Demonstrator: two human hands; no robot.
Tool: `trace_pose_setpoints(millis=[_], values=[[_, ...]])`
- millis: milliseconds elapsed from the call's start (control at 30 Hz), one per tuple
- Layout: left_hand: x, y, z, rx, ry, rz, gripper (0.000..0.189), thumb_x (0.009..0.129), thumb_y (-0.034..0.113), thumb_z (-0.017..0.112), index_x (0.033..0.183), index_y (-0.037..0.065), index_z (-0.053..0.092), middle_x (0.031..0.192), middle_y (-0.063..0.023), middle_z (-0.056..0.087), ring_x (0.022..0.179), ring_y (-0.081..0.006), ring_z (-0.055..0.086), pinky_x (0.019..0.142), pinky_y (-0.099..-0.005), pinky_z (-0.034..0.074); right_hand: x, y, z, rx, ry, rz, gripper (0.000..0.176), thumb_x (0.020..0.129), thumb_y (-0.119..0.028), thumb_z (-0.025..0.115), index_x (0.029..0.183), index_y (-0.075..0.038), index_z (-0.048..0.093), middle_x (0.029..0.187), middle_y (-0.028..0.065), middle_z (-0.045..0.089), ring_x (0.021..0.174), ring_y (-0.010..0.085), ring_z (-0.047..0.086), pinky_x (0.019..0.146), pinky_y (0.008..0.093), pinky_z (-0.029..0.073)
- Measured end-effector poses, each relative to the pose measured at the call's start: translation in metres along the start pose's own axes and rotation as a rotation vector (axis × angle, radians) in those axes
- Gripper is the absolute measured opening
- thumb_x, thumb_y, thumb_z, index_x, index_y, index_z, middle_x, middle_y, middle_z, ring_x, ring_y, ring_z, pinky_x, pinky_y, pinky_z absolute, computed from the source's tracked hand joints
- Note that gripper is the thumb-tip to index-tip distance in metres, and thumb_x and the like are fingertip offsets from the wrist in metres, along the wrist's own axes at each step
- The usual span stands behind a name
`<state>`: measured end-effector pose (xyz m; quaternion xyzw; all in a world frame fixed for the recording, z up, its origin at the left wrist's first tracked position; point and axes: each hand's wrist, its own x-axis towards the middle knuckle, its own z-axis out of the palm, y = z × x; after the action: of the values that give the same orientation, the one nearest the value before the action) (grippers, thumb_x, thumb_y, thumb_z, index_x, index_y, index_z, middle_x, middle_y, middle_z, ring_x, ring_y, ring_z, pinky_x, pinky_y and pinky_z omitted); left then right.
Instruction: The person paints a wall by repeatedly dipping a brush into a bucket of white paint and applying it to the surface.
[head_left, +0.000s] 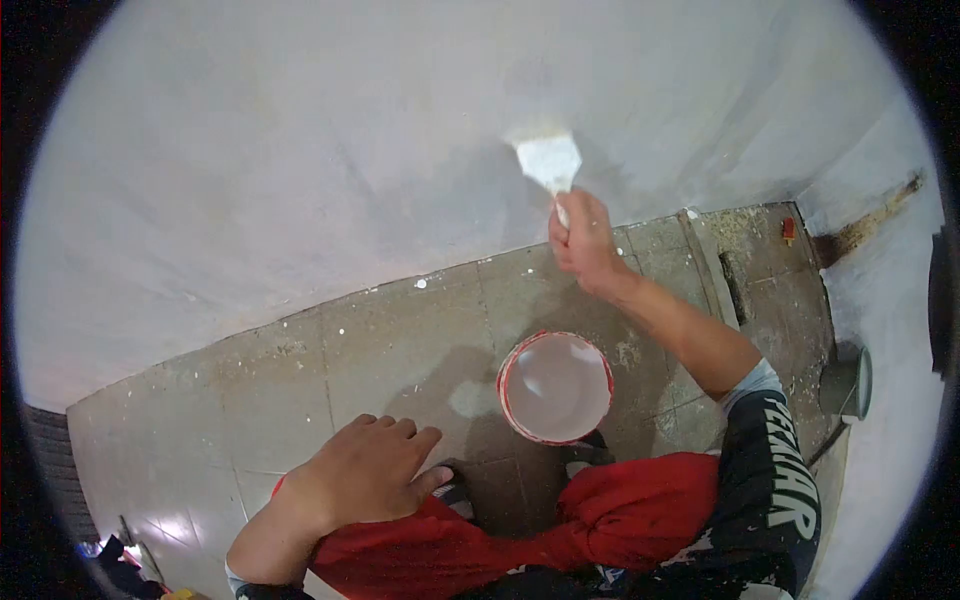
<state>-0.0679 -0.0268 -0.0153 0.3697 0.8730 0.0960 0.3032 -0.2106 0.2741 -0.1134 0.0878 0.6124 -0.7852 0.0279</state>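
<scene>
A wide flat paintbrush (550,160), coated in white, is held by its handle in my right hand (588,245), fingers closed around it. Its bristle end meets the pale wall (300,140) a little above the floor line. Between my feet and the wall stands a bucket (502,385) with a red-smeared rim and whitish paint inside. My left hand (375,465) lies palm down over my knee in red trousers (400,555), its fingers stretched out and holding nothing.
White drips dot the tiled floor (270,400). To the right are a raised ledge with a slot (735,285), a small red object (788,231) and a grey-green bucket (848,383) by the side wall. Dark items (125,565) lie at lower left.
</scene>
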Motion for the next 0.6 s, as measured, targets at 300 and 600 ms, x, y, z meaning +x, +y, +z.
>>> trace_pose_setpoints(millis=[300,600], values=[[0.006,0.004,-0.008,0.005,-0.177,-0.11,0.052,0.098,0.043,0.05,0.129,0.002,0.054,0.107,-0.0205,0.064,0.106,-0.0381,0.06,0.097,-0.0455,0.045,0.053,0.131,-0.031,-0.094,0.058,0.068,0.024,0.096,-0.035,0.047,0.088,-0.012,0.047,0.058,-0.0021,0.037,0.04,0.0088,0.033,0.034,0.0279,0.024],[-0.002,0.008,-0.007,0.009,-0.139,-0.103,0.051,0.098,0.043,0.049,0.128,0.003,0.055,0.105,-0.0201,0.064,0.103,-0.0378,0.06,0.094,-0.045,0.045,0.078,0.184,-0.093,0.028,0.056,0.725,0.02,0.093,-0.032,0.048,0.085,-0.014,0.049,0.061,-0.0028,0.038,0.041,0.0078,0.027,0.035,0.026,0.018]])
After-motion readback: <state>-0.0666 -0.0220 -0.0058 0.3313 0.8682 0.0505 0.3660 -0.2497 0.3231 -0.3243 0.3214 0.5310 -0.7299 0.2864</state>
